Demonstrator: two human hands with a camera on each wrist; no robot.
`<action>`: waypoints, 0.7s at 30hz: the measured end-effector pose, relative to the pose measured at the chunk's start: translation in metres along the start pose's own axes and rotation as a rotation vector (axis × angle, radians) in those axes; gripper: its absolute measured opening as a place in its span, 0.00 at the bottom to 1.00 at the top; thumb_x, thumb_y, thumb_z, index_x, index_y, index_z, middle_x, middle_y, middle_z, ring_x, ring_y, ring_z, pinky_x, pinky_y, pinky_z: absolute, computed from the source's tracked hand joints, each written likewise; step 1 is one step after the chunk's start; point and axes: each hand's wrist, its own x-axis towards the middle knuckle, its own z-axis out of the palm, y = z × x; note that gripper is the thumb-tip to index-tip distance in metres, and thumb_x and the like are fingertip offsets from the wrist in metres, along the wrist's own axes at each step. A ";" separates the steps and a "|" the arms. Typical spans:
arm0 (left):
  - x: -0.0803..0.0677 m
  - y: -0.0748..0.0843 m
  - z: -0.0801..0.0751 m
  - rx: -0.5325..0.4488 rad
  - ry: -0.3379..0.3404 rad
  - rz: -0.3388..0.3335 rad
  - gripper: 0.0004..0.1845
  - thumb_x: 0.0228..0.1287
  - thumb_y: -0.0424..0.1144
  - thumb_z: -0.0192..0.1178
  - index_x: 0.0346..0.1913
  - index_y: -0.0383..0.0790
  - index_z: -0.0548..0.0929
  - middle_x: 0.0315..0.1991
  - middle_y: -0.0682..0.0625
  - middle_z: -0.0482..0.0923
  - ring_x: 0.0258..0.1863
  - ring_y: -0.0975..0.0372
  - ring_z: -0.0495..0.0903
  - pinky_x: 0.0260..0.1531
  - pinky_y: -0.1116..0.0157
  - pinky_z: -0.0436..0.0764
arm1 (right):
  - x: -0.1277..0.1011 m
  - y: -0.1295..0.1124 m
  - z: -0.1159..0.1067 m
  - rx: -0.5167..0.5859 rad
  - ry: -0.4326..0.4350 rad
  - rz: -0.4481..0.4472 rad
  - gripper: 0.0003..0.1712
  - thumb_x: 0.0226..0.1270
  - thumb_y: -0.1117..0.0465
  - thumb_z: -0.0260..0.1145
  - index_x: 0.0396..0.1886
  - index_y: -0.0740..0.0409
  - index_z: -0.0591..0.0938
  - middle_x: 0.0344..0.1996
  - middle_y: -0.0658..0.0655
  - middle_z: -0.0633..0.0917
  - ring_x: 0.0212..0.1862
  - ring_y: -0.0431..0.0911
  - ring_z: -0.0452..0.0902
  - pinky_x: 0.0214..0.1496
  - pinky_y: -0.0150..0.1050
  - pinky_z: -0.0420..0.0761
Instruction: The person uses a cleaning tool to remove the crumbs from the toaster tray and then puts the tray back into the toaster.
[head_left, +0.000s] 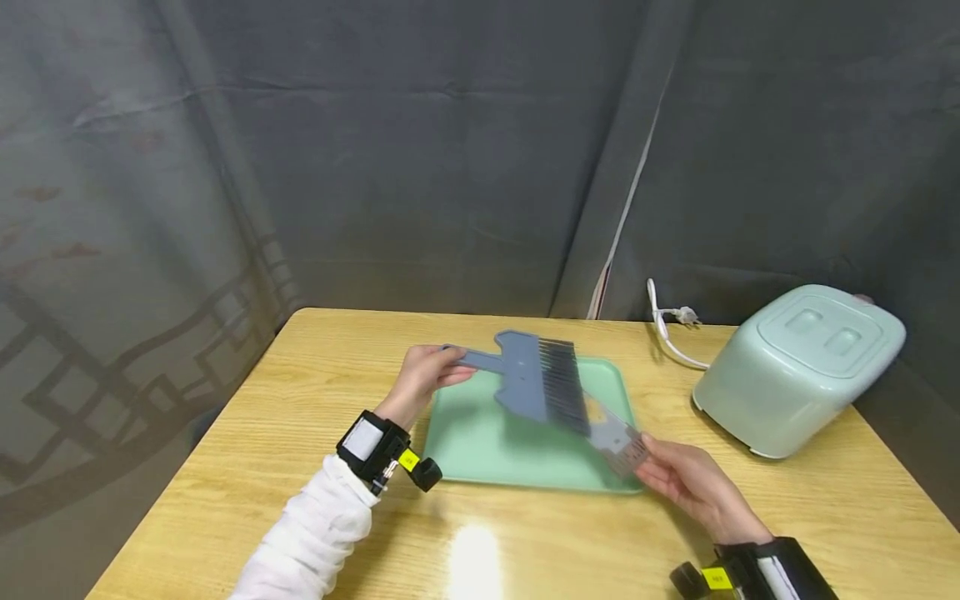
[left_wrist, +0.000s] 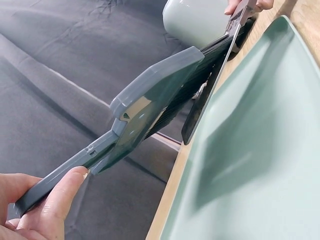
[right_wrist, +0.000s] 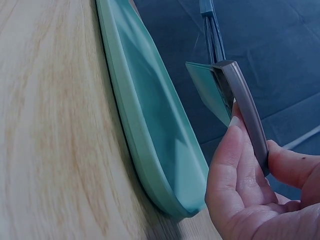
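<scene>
Left hand: the left hand (head_left: 422,377) pinched the flat handle of a grey brush (head_left: 534,379), thumb on top and fingers curled beneath, near the tray's far-left corner.
Right hand: the right hand (head_left: 690,482) gripped the end of a grey dustpan (head_left: 619,437), thumb and fingers clamped on its thick edge, just off the tray's near-right corner.
Brush: held in the air and tilted, its dark bristles pointed toward the dustpan and met its thin blade.
Dustpan: raised above the tray, the blade slanted up toward the brush; the left wrist view showed it edge-on, clear of the tray surface.
Tray: a pale green tray (head_left: 480,442) lay flat on the wooden table (head_left: 247,467) beneath both tools, its raised rim running all round; the right wrist view showed the rim lifted slightly from the wood.
Open room: bare wood lay left of the tray and along the table's near edge.
Right side: a pale green appliance (head_left: 798,367) sat near the table's right edge, well apart from the tray, with a white cord (head_left: 667,329) trailing behind it.
Backdrop: a dark curtain (head_left: 450,150) hung close behind the far edge.
</scene>
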 end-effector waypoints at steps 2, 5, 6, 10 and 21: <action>0.001 0.000 -0.002 -0.001 0.006 -0.001 0.14 0.73 0.25 0.55 0.53 0.13 0.77 0.30 0.39 0.87 0.22 0.65 0.87 0.33 0.70 0.90 | 0.000 0.000 0.001 -0.004 0.007 0.004 0.11 0.79 0.65 0.58 0.37 0.56 0.85 0.33 0.53 0.87 0.35 0.40 0.87 0.46 0.32 0.90; 0.001 0.000 -0.006 -0.005 0.002 0.006 0.15 0.73 0.25 0.54 0.53 0.12 0.76 0.30 0.39 0.87 0.23 0.65 0.87 0.34 0.70 0.90 | 0.000 -0.001 0.000 0.001 -0.011 -0.006 0.12 0.80 0.65 0.57 0.37 0.57 0.85 0.32 0.53 0.87 0.34 0.40 0.87 0.46 0.32 0.90; 0.001 0.001 -0.007 -0.010 0.006 0.004 0.15 0.73 0.25 0.54 0.53 0.12 0.76 0.29 0.40 0.87 0.23 0.65 0.87 0.34 0.71 0.90 | 0.000 -0.001 0.000 0.003 -0.018 -0.010 0.12 0.80 0.65 0.57 0.37 0.57 0.85 0.33 0.53 0.87 0.35 0.40 0.87 0.46 0.32 0.90; 0.001 0.002 -0.011 -0.029 0.005 0.012 0.15 0.74 0.25 0.54 0.53 0.12 0.75 0.27 0.44 0.86 0.23 0.65 0.87 0.34 0.72 0.90 | -0.002 -0.002 -0.001 0.019 -0.028 -0.025 0.11 0.79 0.65 0.58 0.38 0.57 0.86 0.34 0.54 0.88 0.37 0.41 0.88 0.48 0.32 0.89; 0.001 0.000 -0.022 -0.058 0.012 -0.003 0.13 0.74 0.24 0.52 0.52 0.13 0.76 0.24 0.46 0.85 0.24 0.64 0.88 0.35 0.71 0.90 | -0.009 0.000 -0.002 0.043 0.042 -0.013 0.10 0.79 0.65 0.59 0.37 0.57 0.85 0.34 0.55 0.88 0.38 0.42 0.88 0.48 0.34 0.90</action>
